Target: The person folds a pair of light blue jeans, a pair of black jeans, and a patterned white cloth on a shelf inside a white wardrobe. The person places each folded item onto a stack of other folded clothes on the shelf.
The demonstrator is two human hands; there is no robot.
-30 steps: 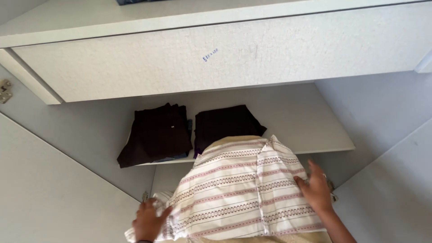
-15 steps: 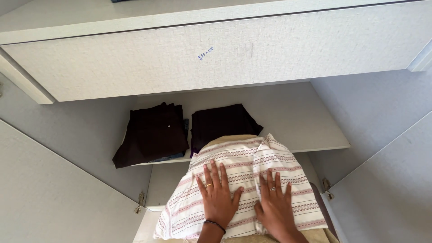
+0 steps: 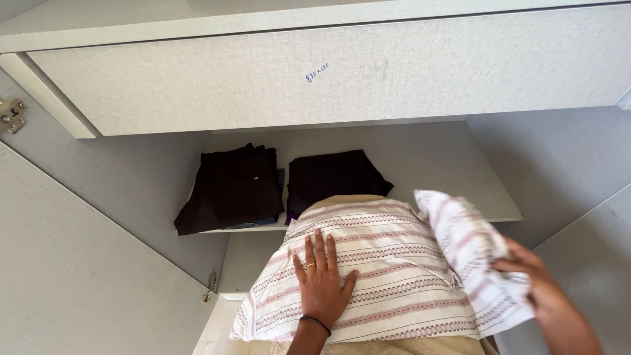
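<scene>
The person's left hand (image 3: 322, 284) is lying flat, fingers spread and holding nothing, pressing on the middle of a white woven shirt with thin red-brown patterned stripes (image 3: 388, 263), which is resting on a beige folded cloth (image 3: 342, 200) in front of a white wardrobe shelf (image 3: 460, 171). The right hand (image 3: 536, 283) is gripping the shirt's striped side flap (image 3: 470, 253) at the garment's right edge, bunching the cloth and lifting it clear of the main panel. The flap is thus lying to the right of the flat left hand, and the shirt's long axis is running away from the person toward the shelf. Only the right hand is touching the flap; the left is pinning the body just beside it. On the shelf beyond, two dark folded garments (image 3: 230, 187) are sitting side by side.
</scene>
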